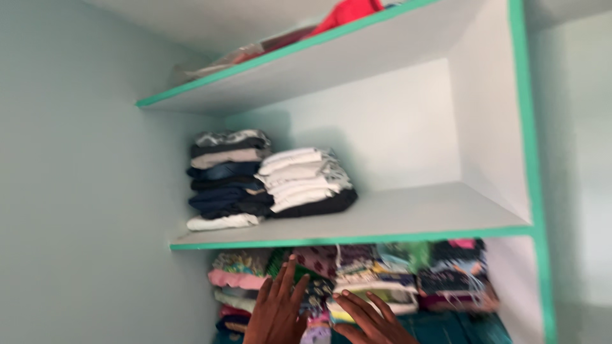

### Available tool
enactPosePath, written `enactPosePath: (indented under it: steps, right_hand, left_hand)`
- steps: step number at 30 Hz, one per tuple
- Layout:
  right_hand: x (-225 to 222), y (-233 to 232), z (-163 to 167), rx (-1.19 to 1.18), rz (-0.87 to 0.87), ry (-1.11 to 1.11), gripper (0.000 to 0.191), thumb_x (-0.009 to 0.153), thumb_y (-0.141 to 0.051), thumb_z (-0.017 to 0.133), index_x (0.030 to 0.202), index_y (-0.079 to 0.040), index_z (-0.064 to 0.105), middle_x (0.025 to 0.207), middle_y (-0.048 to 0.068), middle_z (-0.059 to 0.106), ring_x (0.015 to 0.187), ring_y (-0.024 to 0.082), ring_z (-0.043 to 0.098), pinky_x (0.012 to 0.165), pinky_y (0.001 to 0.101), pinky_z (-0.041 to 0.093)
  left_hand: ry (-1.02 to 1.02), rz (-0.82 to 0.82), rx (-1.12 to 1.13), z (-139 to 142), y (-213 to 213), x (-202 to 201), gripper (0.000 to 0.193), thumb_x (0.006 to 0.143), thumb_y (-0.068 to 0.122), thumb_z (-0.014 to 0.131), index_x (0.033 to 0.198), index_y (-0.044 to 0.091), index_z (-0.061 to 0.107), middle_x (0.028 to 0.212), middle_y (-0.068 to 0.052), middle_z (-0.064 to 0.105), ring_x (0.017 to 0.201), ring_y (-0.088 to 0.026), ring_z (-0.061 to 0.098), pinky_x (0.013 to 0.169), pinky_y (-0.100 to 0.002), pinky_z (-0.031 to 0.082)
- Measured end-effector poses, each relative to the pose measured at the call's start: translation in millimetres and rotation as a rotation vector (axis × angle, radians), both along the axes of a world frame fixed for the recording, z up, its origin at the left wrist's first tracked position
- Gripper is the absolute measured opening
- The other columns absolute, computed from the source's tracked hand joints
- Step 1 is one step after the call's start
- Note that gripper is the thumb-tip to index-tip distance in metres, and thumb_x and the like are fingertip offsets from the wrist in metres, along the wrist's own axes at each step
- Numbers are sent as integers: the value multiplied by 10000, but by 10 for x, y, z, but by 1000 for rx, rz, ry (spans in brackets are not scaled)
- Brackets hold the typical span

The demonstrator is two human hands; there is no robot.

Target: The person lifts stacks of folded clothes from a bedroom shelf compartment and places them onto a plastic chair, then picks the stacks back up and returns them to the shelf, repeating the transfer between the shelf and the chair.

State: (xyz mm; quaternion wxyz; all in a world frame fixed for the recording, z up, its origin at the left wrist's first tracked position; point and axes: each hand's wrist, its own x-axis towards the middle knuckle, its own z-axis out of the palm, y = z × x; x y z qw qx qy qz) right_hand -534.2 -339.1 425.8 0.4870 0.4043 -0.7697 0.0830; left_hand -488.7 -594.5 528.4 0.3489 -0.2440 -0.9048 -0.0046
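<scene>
Two clothes stacks (268, 181) side by side on the middle shelf (408, 216), more stacks (382, 280) beneath.

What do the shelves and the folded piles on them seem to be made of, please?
Shelves: apparently painted masonry or board; a matte whitish face, thick slabs and a green painted front edge suggest it, though the blur leaves it open. Folded piles: soft cloth, with rounded fold edges and sagging layers. The pile under the left hand and right hand looks like printed fabric.

Both wrists cut off by bottom edge, lower clothes stacks (357, 280) blurred (patterns unreadable), red cloth (347, 11) cropped at top
</scene>
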Motion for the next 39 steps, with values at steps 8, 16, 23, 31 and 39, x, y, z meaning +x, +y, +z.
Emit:
enactPosePath:
  steps: [8,16,23,31,39]
  right_hand:
    - [-97,-107,820,268,-70,256,389,919,-363,685,1260,-178,669,1549,182,440,1448,320,402,1097,611,290]
    - [-56,-771,1990,453,-260,302,436,844,-282,646,1225,-69,626,1485,207,442,1422,360,365,1136,635,249]
    - [-655,-872,2341,328,-429,154,359,972,-311,576,1259,-105,641,1556,191,445,1460,350,369,1135,572,288]
    - [-1270,-580,2592,377,-587,297,360,980,-367,518,1231,-135,630,1489,112,514,1508,352,338,1169,581,252]
    - [-1580,-754,2956,201,-624,43,326,872,-254,605,1155,-117,691,1241,89,686,1281,325,543,1065,478,389]
  left_hand:
    - [281,-207,158,552,-379,-514,697,971,512,548,1444,0,506,1658,-279,128,1471,-445,268,1127,-584,249]
    - [326,-272,322,1021,-778,-1483,544,990,388,550,1355,-14,575,1669,-279,127,1463,-445,278,1155,-570,236]
    - [353,-345,478,1276,-920,-2150,510,909,279,650,1316,-23,592,1646,-288,158,1465,-435,271,1150,-568,249]
    - [429,-436,527,1458,-817,-2745,537,1000,385,600,1346,-25,591,1624,-281,210,1472,-441,315,1131,-579,263]
    - [550,-383,414,1819,-675,-3402,478,991,370,580,1305,10,610,1506,-247,448,1395,-415,423,1158,-529,281]
